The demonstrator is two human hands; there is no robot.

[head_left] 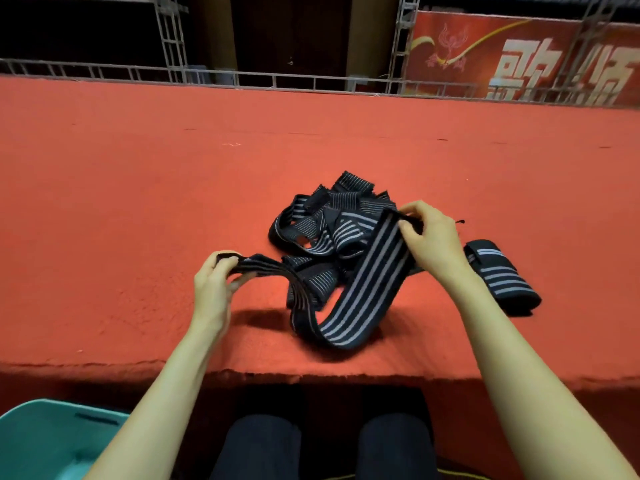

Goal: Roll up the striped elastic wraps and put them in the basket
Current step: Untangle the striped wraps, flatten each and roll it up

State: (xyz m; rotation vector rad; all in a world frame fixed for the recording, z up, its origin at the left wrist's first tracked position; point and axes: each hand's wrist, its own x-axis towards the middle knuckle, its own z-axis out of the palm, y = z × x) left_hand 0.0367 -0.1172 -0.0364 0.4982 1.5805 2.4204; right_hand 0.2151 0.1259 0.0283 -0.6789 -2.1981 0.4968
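a teal plastic basket (52,434) sits below the desk's near edge at the far left, cut off by the frame, so only one corner and a handle slot show; its inside is hard to make out.

on the red-covered desk (121,202), the left hand (213,285) is raised just inside the near edge, its fingers (227,263) curled round one bunched end of a black elastic wrap with grey stripes (367,282). the end of that held wrap is hidden inside the grip. from there the wrap sags in a twisted loop that touches the cloth near the near edge, then rises flat to the right hand.

behind the loop, toward the middle of the desk, lies a tangled pile of wraps (322,220); how many are in it cannot be told.

the right hand (431,237) pinches the wrap's other end, fingers (410,233) curled tight, with the tip covered by them.

just right of that hand, a rolled wrap (498,275) lies on the cloth, its near side partly hidden by the forearm.

a metal truss rail (242,77) runs behind the desk's far edge, and a red banner (519,53) stands beyond it at the right, its white lettering cut off.
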